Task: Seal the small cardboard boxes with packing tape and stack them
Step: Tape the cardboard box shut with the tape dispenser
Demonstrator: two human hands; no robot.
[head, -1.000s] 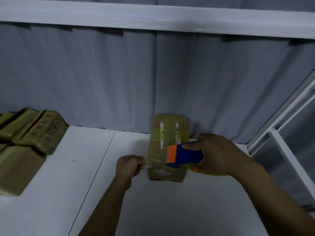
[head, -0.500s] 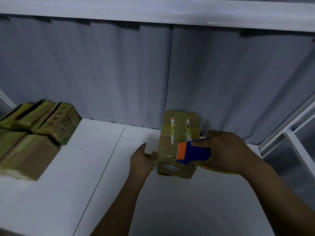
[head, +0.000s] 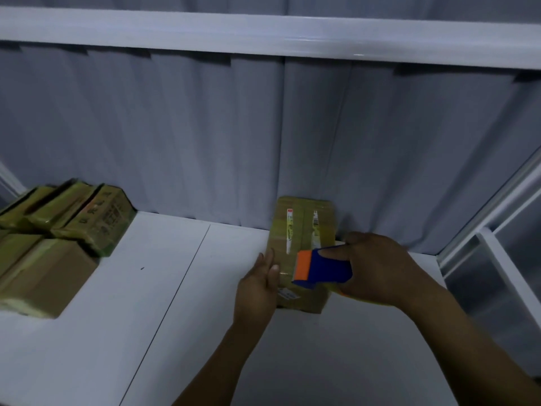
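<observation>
A small cardboard box (head: 298, 230), wrapped in shiny tape with white labels on top, lies on the white table (head: 181, 317) near the curtain. My left hand (head: 259, 284) presses flat, fingers straight, against the box's left side. My right hand (head: 377, 268) grips a blue and orange tape dispenser (head: 320, 268) over the box's near right part; its yellowish tape roll is mostly hidden under my hand.
A stack of several taped cardboard boxes (head: 55, 235) sits at the table's left end. A grey curtain (head: 234, 136) hangs behind. A white shelf beam (head: 263, 36) runs overhead, and a white metal frame (head: 491, 230) stands at the right.
My left hand opened from a fist and moved right onto the box's side. The dispenser in my right hand shifted little over the box. The view turned, showing more of the left stack.
</observation>
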